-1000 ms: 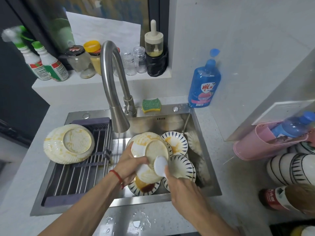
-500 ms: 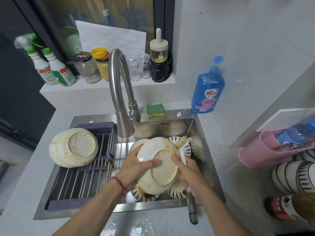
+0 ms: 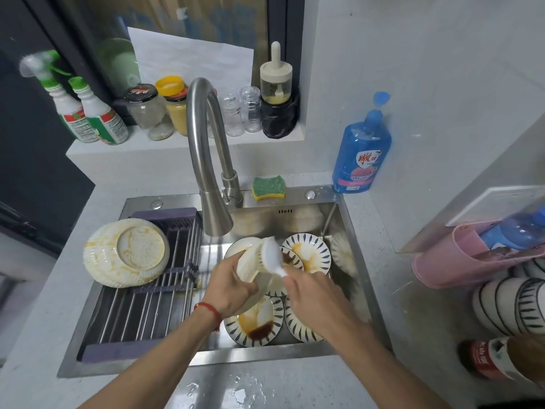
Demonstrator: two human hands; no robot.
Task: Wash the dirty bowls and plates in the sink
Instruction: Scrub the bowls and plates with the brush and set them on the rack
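Above the sink (image 3: 348,231), a tilted bowl (image 3: 250,265) is gripped by the left hand (image 3: 233,286) while a brush (image 3: 271,255) is clasped in the right hand (image 3: 309,293); if wet, the bowl could slip onto the plates (image 3: 306,253) below.

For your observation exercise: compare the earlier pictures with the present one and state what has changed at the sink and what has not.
The left hand has tilted the cream bowl it holds from base-up to nearly edge-on. The right hand has swung the brush onto the bowl's upper side. Both grips are unchanged. The upturned bowl on the rack and the patterned plates stayed put.
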